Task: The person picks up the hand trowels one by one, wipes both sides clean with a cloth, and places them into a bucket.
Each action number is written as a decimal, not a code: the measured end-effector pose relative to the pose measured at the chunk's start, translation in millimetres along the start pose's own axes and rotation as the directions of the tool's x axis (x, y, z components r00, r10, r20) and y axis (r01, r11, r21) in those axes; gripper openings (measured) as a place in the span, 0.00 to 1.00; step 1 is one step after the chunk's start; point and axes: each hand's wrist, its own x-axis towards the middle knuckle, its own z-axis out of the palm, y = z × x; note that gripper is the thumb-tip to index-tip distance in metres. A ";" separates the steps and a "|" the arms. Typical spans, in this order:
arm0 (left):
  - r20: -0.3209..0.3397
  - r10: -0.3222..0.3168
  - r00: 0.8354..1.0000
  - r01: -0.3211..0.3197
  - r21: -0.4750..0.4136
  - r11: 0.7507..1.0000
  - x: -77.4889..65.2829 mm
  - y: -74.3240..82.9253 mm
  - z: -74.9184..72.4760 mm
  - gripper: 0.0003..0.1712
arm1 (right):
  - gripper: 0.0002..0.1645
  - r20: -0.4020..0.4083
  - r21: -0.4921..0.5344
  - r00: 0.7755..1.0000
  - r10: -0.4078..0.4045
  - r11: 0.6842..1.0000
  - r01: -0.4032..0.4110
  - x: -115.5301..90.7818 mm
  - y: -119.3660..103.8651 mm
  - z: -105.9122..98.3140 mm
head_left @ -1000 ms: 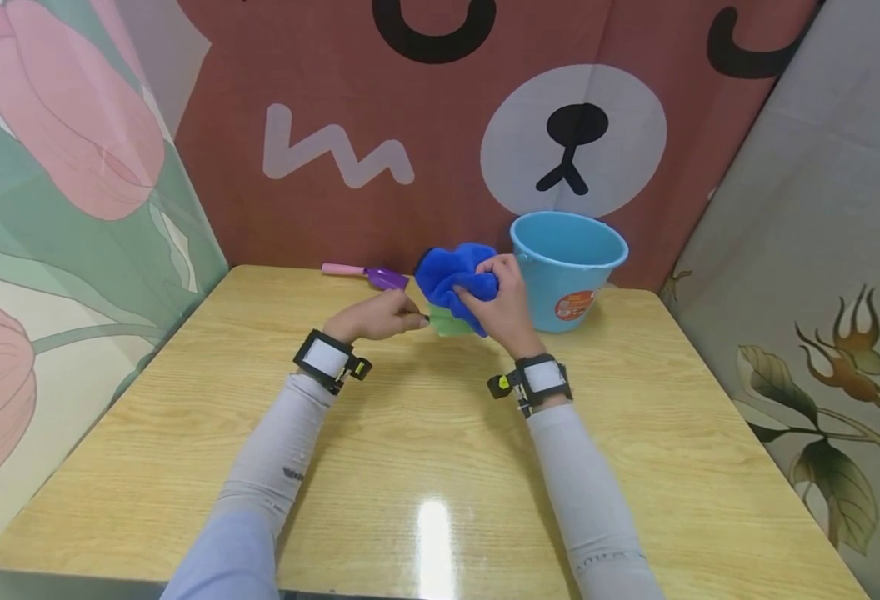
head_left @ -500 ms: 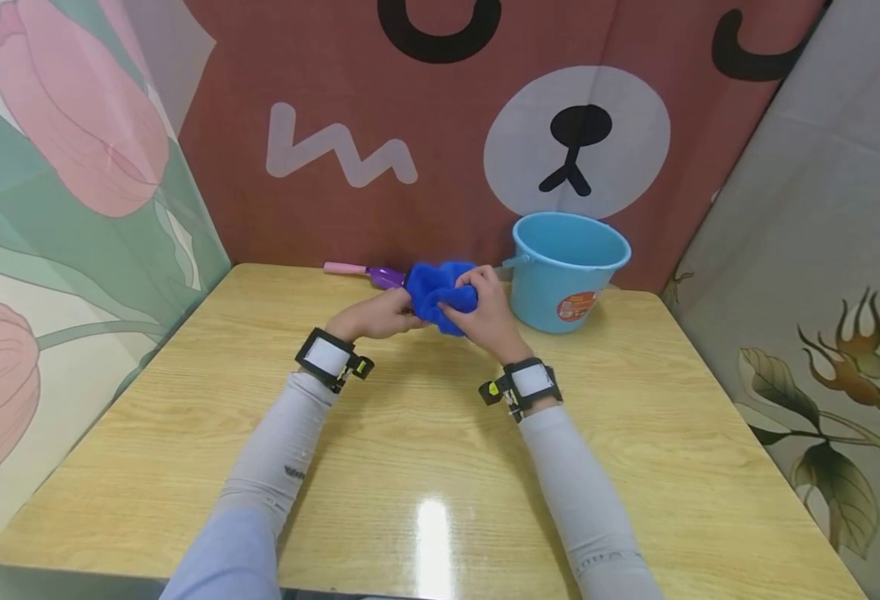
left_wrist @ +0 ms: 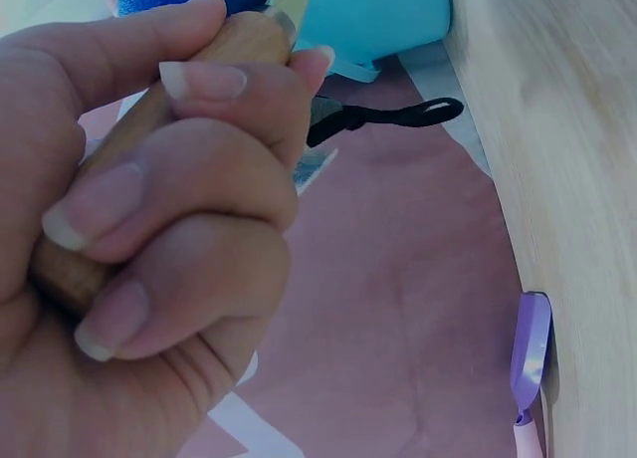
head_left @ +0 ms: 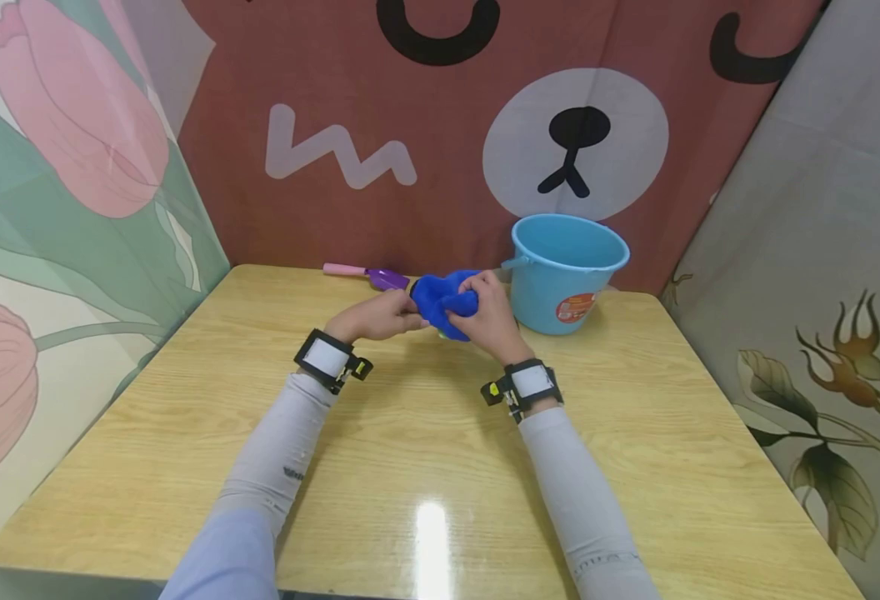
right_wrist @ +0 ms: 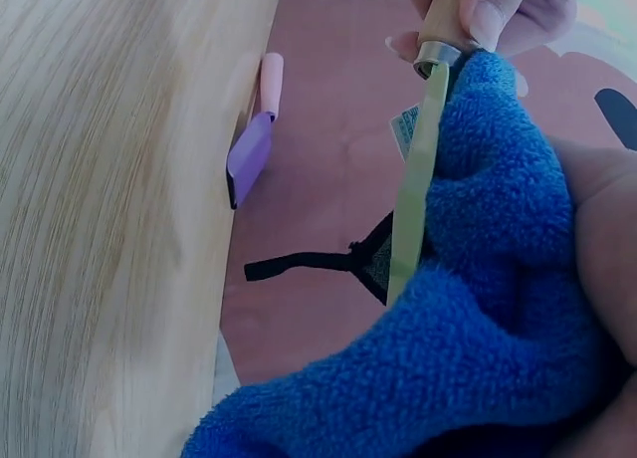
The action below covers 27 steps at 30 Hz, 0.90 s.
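In the head view my left hand (head_left: 372,318) is near the table's back, left of the blue cloth (head_left: 440,298). It grips the wooden handle (left_wrist: 249,40) of what looks like a garden trowel, fingers curled round it. The trowel's pale green blade (right_wrist: 413,189) runs from a metal ferrule (right_wrist: 436,56) into the cloth's folds. My right hand (head_left: 491,317) pinches the bunched plush cloth around the blade, hiding most of it. A black loop (right_wrist: 309,263) hangs from the cloth's dark corner.
A purple scoop (head_left: 387,279) with a pink handle lies at the table's back edge, left of the hands. The light-blue bucket (head_left: 548,292) stands close to the right hand. Behind the wooden table (head_left: 380,467) hangs a brown-red bear-print curtain (head_left: 335,217).
My right hand brought the cloth left and down over the green blade toward the handle, then slid slightly back right. The left hand stays almost still, gripping the handle.
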 end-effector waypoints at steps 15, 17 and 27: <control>-0.006 -0.026 1.000 0.026 0.001 1.000 -2.2 -4.2 -1.7 0.16 | 0.18 -0.001 0.011 0.999 0.039 0.999 -0.039 0.5 7.7 -1.6; -0.004 -0.040 0.999 0.040 -0.002 0.999 -3.3 -4.2 -2.2 0.16 | 0.18 -0.002 0.014 0.999 0.039 0.999 -0.039 0.5 8.5 -2.2; -0.013 -0.064 0.998 0.063 -0.014 0.998 -6.8 -5.6 -4.5 0.17 | 0.18 0.003 0.036 0.999 0.051 0.998 -0.051 -0.2 14.5 -5.4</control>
